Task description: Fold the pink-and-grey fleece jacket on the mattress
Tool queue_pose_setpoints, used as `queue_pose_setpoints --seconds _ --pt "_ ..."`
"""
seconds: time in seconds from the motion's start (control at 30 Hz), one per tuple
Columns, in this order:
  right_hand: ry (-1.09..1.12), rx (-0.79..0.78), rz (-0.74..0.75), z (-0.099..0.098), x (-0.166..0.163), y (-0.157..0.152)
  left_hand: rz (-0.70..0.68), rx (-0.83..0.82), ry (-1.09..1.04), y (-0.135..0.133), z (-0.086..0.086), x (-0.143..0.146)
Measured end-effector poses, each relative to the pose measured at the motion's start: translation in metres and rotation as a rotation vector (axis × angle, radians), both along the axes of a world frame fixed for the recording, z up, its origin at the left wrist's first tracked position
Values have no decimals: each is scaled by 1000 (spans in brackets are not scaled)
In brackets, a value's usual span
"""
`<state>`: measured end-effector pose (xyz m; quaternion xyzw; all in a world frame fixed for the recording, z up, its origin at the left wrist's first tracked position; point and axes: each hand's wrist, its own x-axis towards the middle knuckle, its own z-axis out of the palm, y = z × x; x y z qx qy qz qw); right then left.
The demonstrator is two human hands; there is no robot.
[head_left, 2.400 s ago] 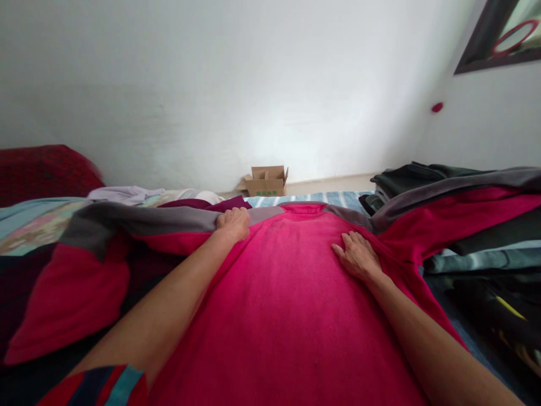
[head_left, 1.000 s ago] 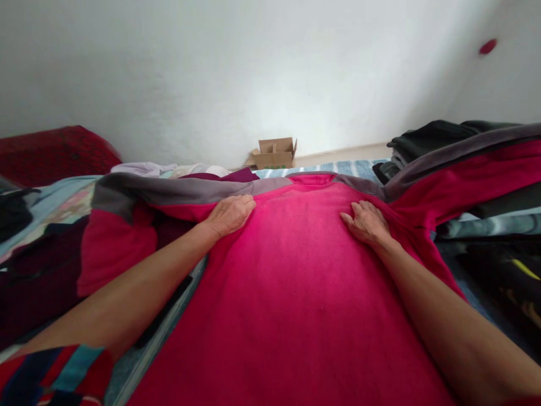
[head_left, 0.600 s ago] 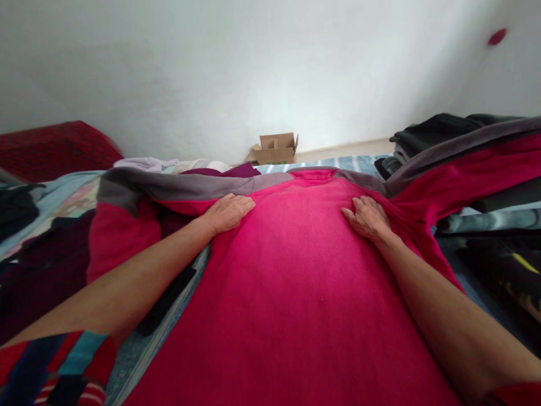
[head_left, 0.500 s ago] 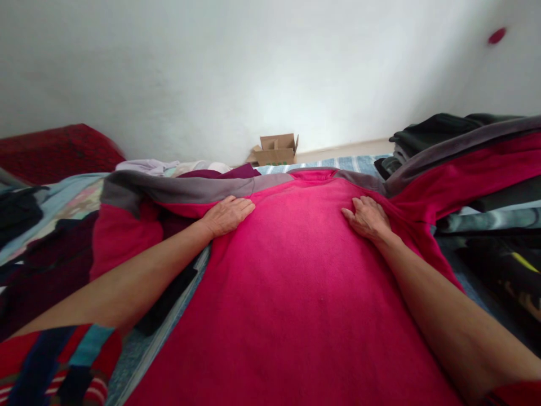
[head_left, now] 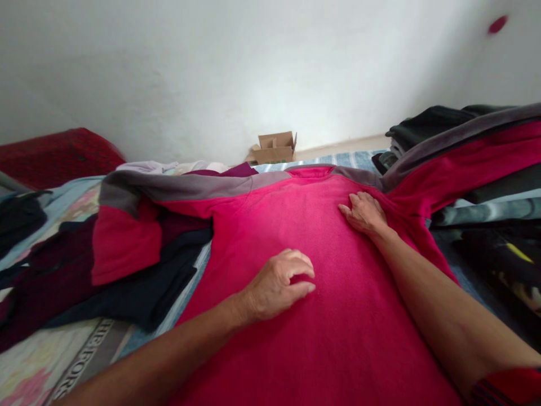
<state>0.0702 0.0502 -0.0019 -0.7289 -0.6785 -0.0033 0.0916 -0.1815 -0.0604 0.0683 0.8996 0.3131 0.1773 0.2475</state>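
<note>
One pink garment (head_left: 338,270) beneath left grip (head_left: 274,283) (curled), right grip (head_left: 366,213).

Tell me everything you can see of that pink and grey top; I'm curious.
The pink and grey top looks soft, like fleece, with a pink body and grey along the shoulders and sleeves. It lies spread out, fairly smooth, collar away from the camera; its hem is out of frame. The left-side sleeve bends down over dark clothes; the other stretches across a folded pile. The right hand rests near one shoulder; the left hand is over the middle, contact unclear.
</note>
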Motion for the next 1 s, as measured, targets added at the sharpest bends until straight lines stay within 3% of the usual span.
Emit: queue_pose_setpoints --seconds 0.1,0.3,0.63,1.0 --pt "-1 -10 -2 1 0 0 25 -96 -64 -14 -13 4" --pt "2 0 7 1 1 0 81 -98 -86 -16 -27 3" --pt "11 -7 5 0 1 1 98 50 -112 -25 -31 7" --pt "0 -5 8 1 2 1 6 208 -37 -26 -32 14"
